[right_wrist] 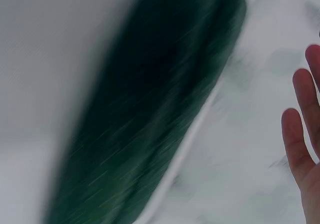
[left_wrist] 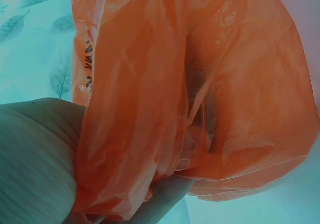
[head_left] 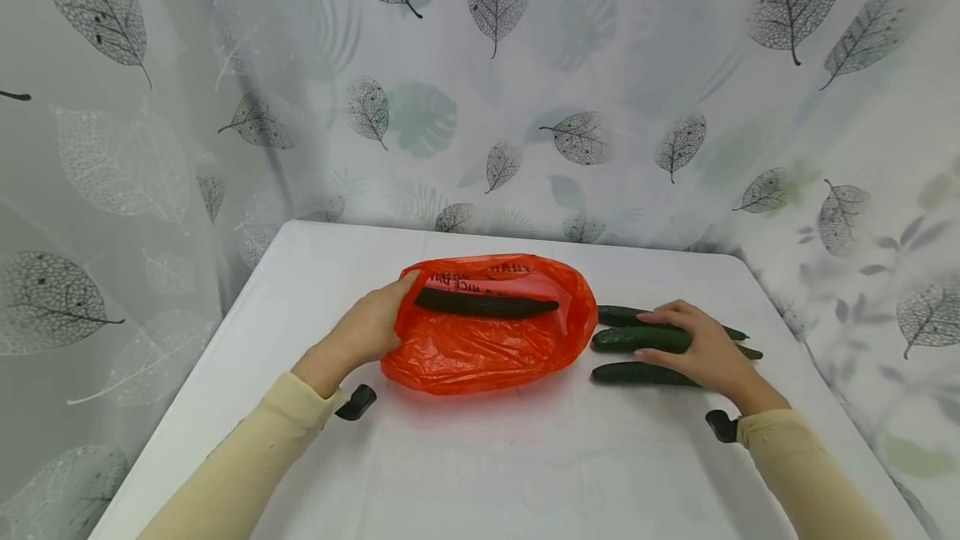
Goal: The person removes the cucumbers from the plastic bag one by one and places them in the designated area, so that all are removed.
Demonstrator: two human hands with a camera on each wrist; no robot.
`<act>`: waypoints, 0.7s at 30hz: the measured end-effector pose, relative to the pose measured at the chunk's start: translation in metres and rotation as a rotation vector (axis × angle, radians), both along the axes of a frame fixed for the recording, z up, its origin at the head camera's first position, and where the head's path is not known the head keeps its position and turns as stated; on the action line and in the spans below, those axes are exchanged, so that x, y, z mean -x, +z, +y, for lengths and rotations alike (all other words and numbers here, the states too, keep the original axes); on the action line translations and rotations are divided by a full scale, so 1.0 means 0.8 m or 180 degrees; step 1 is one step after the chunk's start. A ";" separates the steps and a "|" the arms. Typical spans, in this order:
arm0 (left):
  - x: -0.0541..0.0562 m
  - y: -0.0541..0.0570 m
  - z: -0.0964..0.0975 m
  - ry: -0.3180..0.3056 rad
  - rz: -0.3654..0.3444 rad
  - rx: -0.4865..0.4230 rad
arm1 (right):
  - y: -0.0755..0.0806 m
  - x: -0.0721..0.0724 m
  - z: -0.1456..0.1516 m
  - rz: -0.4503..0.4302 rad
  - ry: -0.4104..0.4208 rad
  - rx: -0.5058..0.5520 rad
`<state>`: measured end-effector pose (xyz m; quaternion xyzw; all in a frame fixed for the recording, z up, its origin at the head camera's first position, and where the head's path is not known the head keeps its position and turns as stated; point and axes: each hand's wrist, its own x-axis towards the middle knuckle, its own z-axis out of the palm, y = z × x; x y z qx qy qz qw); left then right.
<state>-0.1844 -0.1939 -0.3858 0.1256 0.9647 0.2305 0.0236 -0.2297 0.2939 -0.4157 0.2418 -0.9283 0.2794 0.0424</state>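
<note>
An orange-red plastic bag (head_left: pixel 465 362) lies with its mouth spread wide, one dark green cucumber (head_left: pixel 487 304) inside. My left hand (head_left: pixel 371 323) grips the bag's left rim; in the left wrist view, folds of the bag (left_wrist: pixel 135 93) hide most of the fingers. Several cucumbers (head_left: pixel 637 341) lie side by side on the right of the bag. Over them is my right hand (head_left: pixel 708 348), thumb and fingers spread about the middle one. In the right wrist view its fingers (right_wrist: pixel 302 103) are straight and apart from the blurred cucumbers (right_wrist: pixel 150 103).
Everything lies on a white table (head_left: pixel 487 465). A leaf-patterned curtain (head_left: pixel 495 107) hangs behind the table and along both sides. A small black device (head_left: pixel 356 402) sits at the left wrist and another black device (head_left: pixel 722 426) at the right.
</note>
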 end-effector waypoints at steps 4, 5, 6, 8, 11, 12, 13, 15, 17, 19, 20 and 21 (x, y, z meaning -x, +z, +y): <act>0.001 0.000 0.001 0.0001 0.0009 0.0008 | 0.019 0.000 -0.044 0.0191 0.0084 0.0122; 0.002 -0.001 0.002 -0.0003 0.0014 0.0009 | 0.023 0.000 -0.055 0.0251 0.0119 0.0144; 0.002 -0.001 0.002 -0.0005 0.0011 0.0003 | 0.028 0.000 -0.067 0.0314 0.0158 0.0145; 0.003 -0.001 0.003 -0.0009 0.0006 -0.0003 | 0.036 -0.001 -0.089 0.0438 0.0249 0.0132; 0.003 -0.001 0.003 -0.0021 0.0015 0.0007 | 0.047 -0.004 -0.122 0.0536 0.0412 0.0038; 0.003 -0.001 0.003 -0.0021 0.0015 0.0007 | 0.050 -0.005 -0.133 0.0556 0.0457 0.0004; 0.003 -0.001 0.004 -0.0022 0.0023 0.0012 | 0.052 -0.006 -0.143 0.0575 0.0507 -0.0027; 0.003 -0.002 0.004 -0.0023 0.0041 0.0022 | 0.055 -0.008 -0.161 0.0597 0.0582 -0.0103; 0.002 -0.002 0.004 -0.0016 0.0048 0.0030 | 0.056 -0.008 -0.178 0.0580 0.0659 -0.0132; 0.002 -0.002 0.004 -0.0003 0.0043 0.0038 | 0.056 -0.008 -0.193 0.0533 0.0716 -0.0128; 0.002 -0.002 0.005 0.0001 0.0037 0.0036 | 0.055 -0.007 -0.200 0.0489 0.0734 -0.0100; 0.002 -0.002 0.005 0.0003 0.0032 0.0038 | 0.054 -0.007 -0.207 0.0430 0.0742 -0.0055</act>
